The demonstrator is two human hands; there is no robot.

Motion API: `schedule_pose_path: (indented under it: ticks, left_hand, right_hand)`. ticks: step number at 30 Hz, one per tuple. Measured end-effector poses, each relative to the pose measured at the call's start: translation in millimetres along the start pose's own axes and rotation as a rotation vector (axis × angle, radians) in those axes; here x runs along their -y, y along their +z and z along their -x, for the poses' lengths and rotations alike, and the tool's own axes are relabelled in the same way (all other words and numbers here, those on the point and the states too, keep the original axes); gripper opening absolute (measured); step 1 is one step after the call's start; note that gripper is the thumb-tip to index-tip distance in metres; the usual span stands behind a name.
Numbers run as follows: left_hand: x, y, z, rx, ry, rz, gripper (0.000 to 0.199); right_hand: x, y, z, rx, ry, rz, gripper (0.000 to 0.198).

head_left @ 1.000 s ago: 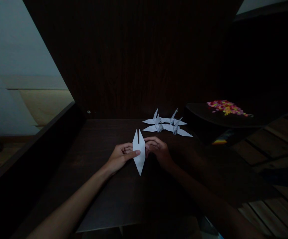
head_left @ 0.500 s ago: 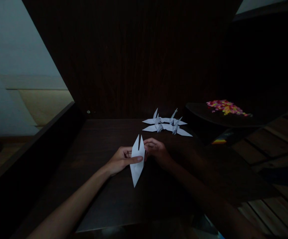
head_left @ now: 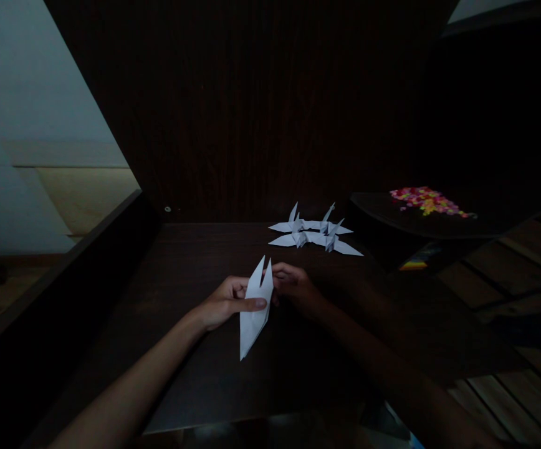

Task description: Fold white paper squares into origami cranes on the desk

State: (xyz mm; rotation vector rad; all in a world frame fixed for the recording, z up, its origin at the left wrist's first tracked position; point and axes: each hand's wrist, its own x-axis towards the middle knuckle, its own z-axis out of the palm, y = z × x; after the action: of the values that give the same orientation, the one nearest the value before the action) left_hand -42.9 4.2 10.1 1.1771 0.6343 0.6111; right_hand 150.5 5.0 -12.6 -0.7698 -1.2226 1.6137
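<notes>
A white folded paper (head_left: 254, 312), long and pointed, has a slit splitting its far end into two narrow tips. My left hand (head_left: 226, 302) grips it from the left, thumb laid flat across the front and fingers behind. At the paper's right edge is my right hand (head_left: 296, 284), its fingers curled against the paper and partly hidden behind it. Beyond both hands, white origami figures (head_left: 315, 239) like cranes stand in two rows on the dark wooden surface (head_left: 196, 249), with upright points and tapered ends to either side.
On a dark curved shelf (head_left: 373, 215) at the right lies a heap of small pink, red and yellow pieces (head_left: 427, 201). A tall dark panel (head_left: 252, 112) rises behind the surface. A raised side board (head_left: 88, 243) runs along the left. Wooden slats (head_left: 527, 255) show at lower right.
The folded paper has tilted, its lower point swinging left and its layers spreading slightly at the right edge. My right fingers have moved a little further behind it.
</notes>
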Motion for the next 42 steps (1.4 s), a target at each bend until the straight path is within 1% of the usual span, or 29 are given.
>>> schedule_pose_path:
  ticks: [3,6,7,9,13,15,19,22,24,26,28,32,35,38,42]
  left_hand:
    - [1,1,-3,-0.174,0.092,0.002,0.03]
    - [2,2,-7,-0.352,0.154,-0.038,0.031]
    - [2,2,-8,-0.391,0.162,-0.052,0.032]
    - [1,2,-10,-0.428,0.172,-0.068,0.032]
    - [1,3,-10,-0.417,0.169,-0.084,0.032]
    - [2,3,-10,-0.411,0.181,-0.06,0.031]
    - [3,0,-11,-0.363,0.251,0.13,0.022]
    - [4,-2,-13,-0.305,0.263,0.268,0.02]
    - [5,-3,-14,-0.29,0.249,0.289,0.02]
    - [5,-1,-14,-0.308,0.23,0.25,0.016]
    - [4,1,-14,-0.341,0.213,0.165,0.011]
    - [0,5,-13,-0.348,0.175,-0.035,0.02]
    - [-1,4,-12,-0.371,0.211,-0.133,0.023]
    - [2,1,-12,-0.387,0.228,-0.147,0.024]
    - [7,0,-13,-0.375,0.167,-0.074,0.031]
  right_hand:
    - [2,3,-1,-0.032,0.003,0.023,0.035]
    - [1,6,-1,0.011,-0.013,0.126,0.035]
    - [1,6,0,0.019,-0.019,0.161,0.034]
    - [-1,7,0,0.014,-0.033,0.209,0.034]
    - [-3,5,-1,-0.019,-0.049,0.252,0.032]
    - [-3,4,-2,-0.067,-0.06,0.247,0.033]
    - [-5,4,-5,-0.214,-0.103,0.199,0.036]
    - [-5,5,-5,-0.256,-0.127,0.234,0.032]
    - [-4,7,-4,-0.263,-0.134,0.285,0.028]
    - [-3,9,-1,-0.26,-0.145,0.345,0.024]
    - [-1,10,2,-0.226,-0.156,0.437,0.019]
    - [3,12,7,-0.116,-0.171,0.636,0.017]
    - [7,13,7,-0.078,-0.242,0.727,0.021]
    - [8,12,5,-0.047,-0.303,0.792,0.023]
    - [5,10,4,-0.054,-0.295,0.784,0.022]
